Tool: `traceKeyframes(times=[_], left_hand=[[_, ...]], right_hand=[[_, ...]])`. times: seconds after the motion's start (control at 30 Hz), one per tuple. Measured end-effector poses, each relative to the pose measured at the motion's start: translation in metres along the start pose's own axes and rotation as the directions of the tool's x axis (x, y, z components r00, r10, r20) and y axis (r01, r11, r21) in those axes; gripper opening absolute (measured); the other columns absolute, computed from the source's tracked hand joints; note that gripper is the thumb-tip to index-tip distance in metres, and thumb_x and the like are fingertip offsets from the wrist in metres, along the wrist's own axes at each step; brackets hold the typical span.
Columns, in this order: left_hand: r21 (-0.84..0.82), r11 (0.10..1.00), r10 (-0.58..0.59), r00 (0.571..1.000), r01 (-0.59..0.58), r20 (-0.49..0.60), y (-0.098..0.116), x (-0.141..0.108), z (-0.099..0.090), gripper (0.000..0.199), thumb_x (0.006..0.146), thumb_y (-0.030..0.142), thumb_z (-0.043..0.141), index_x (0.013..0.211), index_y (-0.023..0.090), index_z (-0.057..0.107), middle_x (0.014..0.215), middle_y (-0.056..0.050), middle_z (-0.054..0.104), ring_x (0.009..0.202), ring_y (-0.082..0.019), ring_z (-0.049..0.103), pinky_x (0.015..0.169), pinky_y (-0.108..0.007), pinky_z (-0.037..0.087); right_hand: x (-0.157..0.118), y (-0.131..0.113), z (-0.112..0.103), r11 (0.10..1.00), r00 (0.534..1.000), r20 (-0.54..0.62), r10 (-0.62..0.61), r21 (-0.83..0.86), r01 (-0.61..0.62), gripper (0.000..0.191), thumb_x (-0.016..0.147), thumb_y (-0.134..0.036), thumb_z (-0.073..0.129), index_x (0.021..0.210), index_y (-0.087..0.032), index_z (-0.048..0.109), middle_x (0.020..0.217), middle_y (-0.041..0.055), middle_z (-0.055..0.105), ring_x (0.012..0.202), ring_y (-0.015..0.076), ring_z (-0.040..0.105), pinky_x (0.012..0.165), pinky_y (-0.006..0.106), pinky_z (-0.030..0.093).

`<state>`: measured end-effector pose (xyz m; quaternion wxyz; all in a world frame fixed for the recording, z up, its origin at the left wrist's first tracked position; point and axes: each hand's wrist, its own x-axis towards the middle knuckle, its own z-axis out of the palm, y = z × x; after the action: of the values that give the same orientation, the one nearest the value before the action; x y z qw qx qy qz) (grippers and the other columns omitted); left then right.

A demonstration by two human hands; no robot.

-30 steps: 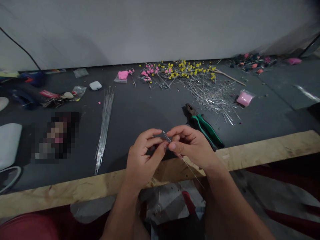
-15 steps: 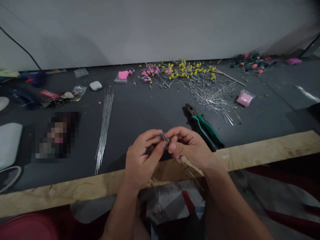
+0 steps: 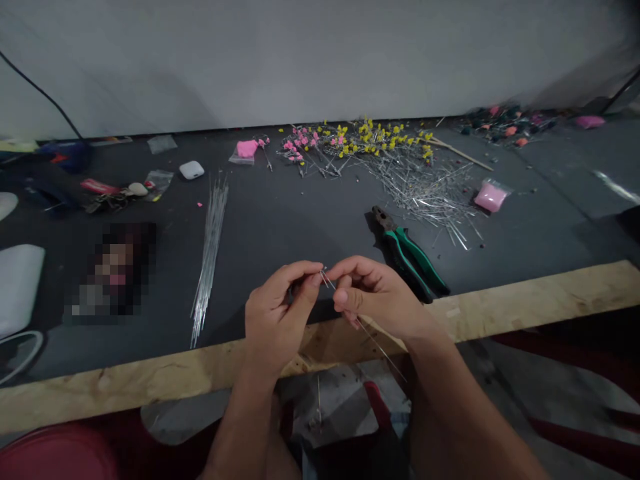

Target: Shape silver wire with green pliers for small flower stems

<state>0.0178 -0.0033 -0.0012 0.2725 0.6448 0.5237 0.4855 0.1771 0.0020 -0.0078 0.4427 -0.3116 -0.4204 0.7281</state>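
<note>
Silver-coloured thin wire (image 3: 380,348) is being held between both hands, its long axis being slanted from about half past ten to half past four. At the upper end, where two close strands are being shown, it is being pinched by the thumb and forefinger of the left hand (image 3: 277,313). Farther down, it is being gripped between the thumb and curled fingers of the right hand (image 3: 377,297), set at three o'clock from the left. The long tail is being pointed past the table's wooden edge (image 3: 470,303), the right hand being placed nearer it. Whether the forefingers are being touched together cannot be told.
</note>
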Motion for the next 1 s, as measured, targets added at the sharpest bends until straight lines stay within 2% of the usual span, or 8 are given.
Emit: traceKeyframes(times=[0.3, 0.43, 0.57, 0.77, 1.0], left_hand=[[0.005, 1.0, -0.002, 1.0, 0.002, 0.028, 0.004, 0.001, 0.001, 0.012, 0.084, 0.018, 0.058, 0.088, 0.023, 0.068, 0.077, 0.003, 0.07, 0.064, -0.008, 0.06, 0.061, -0.019, 0.048], [0.055, 0.998, -0.025, 0.999, 0.023, 0.028, 0.005, 0.0, 0.0, 0.011, 0.083, 0.021, 0.058, 0.086, 0.023, 0.068, 0.074, 0.002, 0.068, 0.06, -0.009, 0.056, 0.058, -0.021, 0.046], [0.023, 0.996, -0.087, 0.995, 0.086, 0.052, 0.008, 0.0, -0.001, 0.01, 0.084, 0.022, 0.057, 0.087, 0.022, 0.066, 0.069, 0.003, 0.065, 0.058, -0.009, 0.055, 0.056, -0.02, 0.045], [-0.017, 0.981, -0.188, 0.968, 0.194, 0.168, 0.01, 0.002, -0.005, 0.013, 0.087, 0.029, 0.054, 0.089, 0.022, 0.064, 0.068, 0.002, 0.062, 0.056, -0.009, 0.053, 0.046, -0.019, 0.039], [-0.096, 0.97, -0.205, 0.961, 0.226, 0.185, 0.019, 0.0, -0.008, 0.013, 0.088, 0.032, 0.054, 0.09, 0.024, 0.063, 0.082, -0.001, 0.066, 0.069, -0.013, 0.061, 0.056, -0.021, 0.048]], right_hand=[[-0.001, -0.001, 0.001, 0.997, 0.998, -0.057, 0.011, -0.073, -0.015, 0.015, 0.075, -0.027, 0.073, 0.086, -0.021, 0.065, 0.064, -0.0052, 0.06, 0.051, 0.0049, 0.051, 0.048, 0.017, 0.042], [0.0, -0.002, 0.005, 0.993, 0.993, -0.108, -0.039, -0.117, 0.026, 0.013, 0.075, -0.026, 0.073, 0.083, -0.02, 0.065, 0.066, -0.0047, 0.059, 0.054, 0.0056, 0.05, 0.049, 0.018, 0.041], [0.0, -0.004, 0.008, 0.975, 0.98, -0.167, -0.105, -0.212, 0.068, 0.009, 0.075, -0.025, 0.072, 0.079, -0.02, 0.065, 0.069, -0.003, 0.061, 0.059, 0.0074, 0.051, 0.055, 0.02, 0.042], [0.0, -0.008, 0.009, 0.924, 0.968, -0.202, -0.15, -0.378, 0.065, 0.007, 0.077, -0.026, 0.068, 0.08, -0.02, 0.067, 0.074, -0.0003, 0.065, 0.067, 0.0113, 0.055, 0.061, 0.024, 0.045], [0.0, -0.014, 0.014, 0.958, 0.973, -0.19, -0.13, -0.276, 0.074, 0.003, 0.075, -0.02, 0.067, 0.077, -0.019, 0.065, 0.067, -0.0026, 0.061, 0.06, 0.0085, 0.052, 0.058, 0.023, 0.043]])
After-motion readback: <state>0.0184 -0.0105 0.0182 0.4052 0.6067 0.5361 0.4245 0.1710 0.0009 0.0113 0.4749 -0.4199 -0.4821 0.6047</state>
